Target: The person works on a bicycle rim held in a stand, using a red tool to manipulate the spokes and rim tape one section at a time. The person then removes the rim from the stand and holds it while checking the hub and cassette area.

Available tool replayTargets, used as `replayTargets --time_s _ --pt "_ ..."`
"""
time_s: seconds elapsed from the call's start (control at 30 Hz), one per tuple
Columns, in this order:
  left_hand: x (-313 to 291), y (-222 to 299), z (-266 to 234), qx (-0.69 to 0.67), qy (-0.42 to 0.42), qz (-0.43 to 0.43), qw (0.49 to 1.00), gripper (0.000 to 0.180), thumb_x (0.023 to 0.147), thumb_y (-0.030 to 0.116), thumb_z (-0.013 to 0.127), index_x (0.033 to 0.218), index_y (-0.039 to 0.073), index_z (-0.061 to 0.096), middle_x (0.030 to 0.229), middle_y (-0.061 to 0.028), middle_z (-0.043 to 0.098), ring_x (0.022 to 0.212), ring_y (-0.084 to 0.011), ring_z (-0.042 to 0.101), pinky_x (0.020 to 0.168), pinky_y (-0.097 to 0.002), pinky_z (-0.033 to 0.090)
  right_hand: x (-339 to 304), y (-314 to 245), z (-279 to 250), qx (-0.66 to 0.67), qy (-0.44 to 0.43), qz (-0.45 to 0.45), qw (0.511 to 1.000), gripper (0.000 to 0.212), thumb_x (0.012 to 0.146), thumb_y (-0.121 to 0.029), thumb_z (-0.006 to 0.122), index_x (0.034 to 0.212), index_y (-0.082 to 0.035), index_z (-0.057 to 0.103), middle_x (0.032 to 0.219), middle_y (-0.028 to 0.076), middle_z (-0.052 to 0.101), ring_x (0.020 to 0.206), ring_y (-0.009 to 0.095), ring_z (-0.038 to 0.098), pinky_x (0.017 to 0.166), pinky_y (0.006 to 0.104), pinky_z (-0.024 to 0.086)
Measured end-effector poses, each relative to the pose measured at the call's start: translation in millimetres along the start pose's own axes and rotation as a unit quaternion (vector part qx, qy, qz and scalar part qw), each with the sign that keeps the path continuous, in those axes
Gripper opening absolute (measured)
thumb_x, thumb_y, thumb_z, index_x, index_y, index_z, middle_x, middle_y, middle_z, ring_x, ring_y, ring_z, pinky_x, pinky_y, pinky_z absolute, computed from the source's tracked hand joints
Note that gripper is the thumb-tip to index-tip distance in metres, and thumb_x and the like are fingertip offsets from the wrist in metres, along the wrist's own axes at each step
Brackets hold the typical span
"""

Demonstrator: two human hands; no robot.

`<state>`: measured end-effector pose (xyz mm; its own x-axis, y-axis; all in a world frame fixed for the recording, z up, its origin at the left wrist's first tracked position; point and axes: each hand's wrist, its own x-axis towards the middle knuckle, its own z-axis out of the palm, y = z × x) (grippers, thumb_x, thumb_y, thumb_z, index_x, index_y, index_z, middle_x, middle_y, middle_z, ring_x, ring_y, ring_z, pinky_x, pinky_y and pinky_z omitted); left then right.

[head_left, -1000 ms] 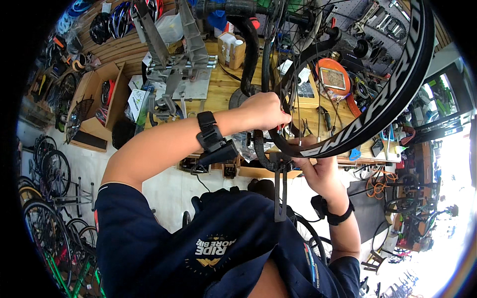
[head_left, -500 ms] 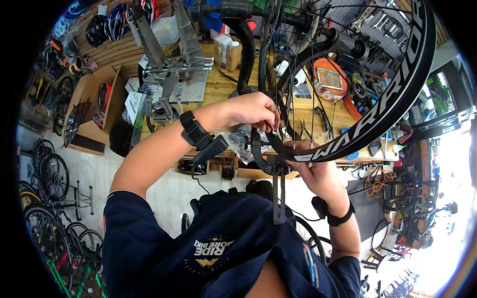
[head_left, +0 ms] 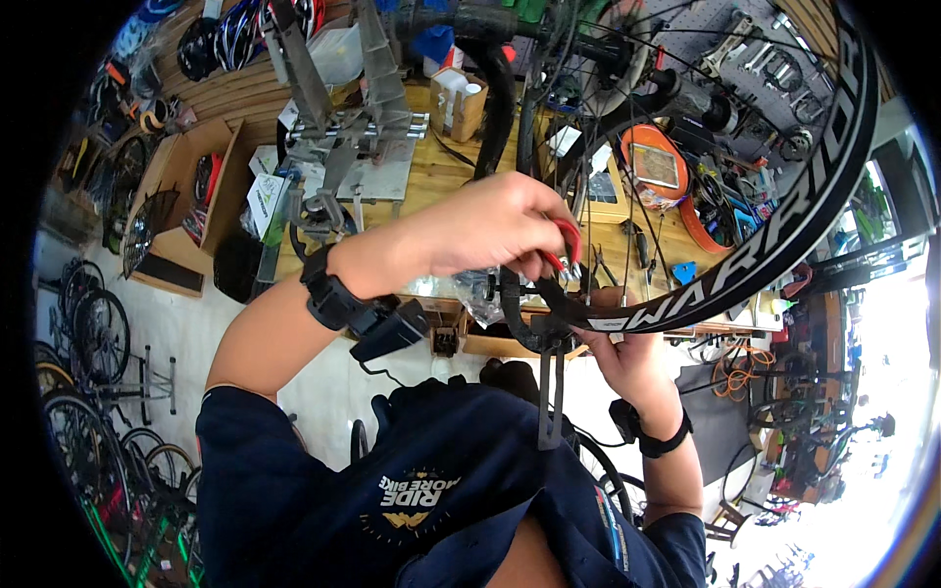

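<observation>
A black bicycle wheel with white lettering on its rim (head_left: pixel 745 279) stands in a dark truing stand (head_left: pixel 524 318), with a slotted metal arm (head_left: pixel 551 402) hanging below. Thin spokes run up from the rim toward the hub. My left hand (head_left: pixel 505 227) is closed on a red spoke wrench (head_left: pixel 569 238), beside the spokes just above the rim's near end. Its working end is partly hidden by fingers. From below, my right hand (head_left: pixel 625 355) grips the rim, thumb on the near side, some fingers hidden behind it.
Behind the wheel is a wooden workbench (head_left: pixel 436 186) with pliers (head_left: pixel 603 263), an orange round container (head_left: pixel 654 162) and a small cardboard box (head_left: pixel 458 103). A large open carton (head_left: pixel 186 211) stands at left. Bicycles (head_left: pixel 98 333) line the left side; an orange cable (head_left: pixel 745 372) lies at right.
My left hand has rolled and shifted slightly right, showing more of the red spoke wrench. The rim appears a little lower and further right in view, with my right hand still on it.
</observation>
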<state>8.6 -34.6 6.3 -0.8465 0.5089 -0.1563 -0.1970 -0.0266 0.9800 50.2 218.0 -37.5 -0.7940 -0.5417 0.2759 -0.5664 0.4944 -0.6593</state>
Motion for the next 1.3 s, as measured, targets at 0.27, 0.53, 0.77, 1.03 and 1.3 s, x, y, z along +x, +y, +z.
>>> replayTargets --time_s 0.27,0.53,0.77,1.03,1.3 --pt "4 -24 10 -0.020 0.022 -0.019 0.999 0.018 0.089 0.004 0.057 0.103 -0.003 0.065 0.084 -0.0033 0.067 0.064 -0.0060 0.058 0.057 -0.0195 0.046 3 -7 2 0.011 -0.021 0.029 0.999 0.023 0.087 -0.007 0.070 0.104 0.003 0.057 0.087 0.011 0.065 0.078 0.018 0.064 0.069 0.0309 0.051" --pt "12 -23 7 -0.116 -0.102 -0.031 0.987 0.023 0.093 0.014 0.062 0.111 0.000 0.064 0.087 0.0015 0.063 0.072 -0.0016 0.055 0.062 -0.0139 0.043 1 -3 4 0.013 -0.011 0.030 0.999 0.024 0.087 -0.008 0.070 0.104 0.003 0.057 0.088 0.012 0.065 0.079 0.018 0.064 0.070 0.0312 0.051" --pt "18 -30 -11 -0.148 -0.213 0.001 0.966 0.035 0.095 0.025 0.063 0.120 0.000 0.062 0.087 0.0050 0.062 0.073 0.0002 0.052 0.062 -0.0146 0.041 0 -5 7 0.020 0.018 0.009 1.000 0.018 0.085 -0.003 0.067 0.100 0.001 0.060 0.088 0.015 0.063 0.076 0.028 0.061 0.068 0.0363 0.049" --pt "24 -29 -15 -0.136 -0.247 0.000 0.959 0.039 0.097 0.028 0.061 0.122 -0.001 0.061 0.079 0.0074 0.055 0.069 -0.0001 0.047 0.061 -0.0157 0.038 1 -2 9 0.028 0.006 0.009 1.000 0.020 0.085 0.000 0.066 0.103 0.001 0.058 0.086 0.014 0.062 0.074 0.026 0.061 0.067 0.0344 0.049" --pt "28 -38 -15 -0.186 -0.273 0.008 0.944 0.044 0.097 0.032 0.059 0.121 -0.004 0.058 0.077 0.0065 0.052 0.066 -0.0021 0.040 0.059 -0.0172 0.033 0 -3 10 0.053 -0.001 0.030 0.998 0.020 0.084 0.002 0.063 0.103 0.002 0.057 0.084 0.013 0.061 0.074 0.026 0.061 0.068 0.0347 0.050"
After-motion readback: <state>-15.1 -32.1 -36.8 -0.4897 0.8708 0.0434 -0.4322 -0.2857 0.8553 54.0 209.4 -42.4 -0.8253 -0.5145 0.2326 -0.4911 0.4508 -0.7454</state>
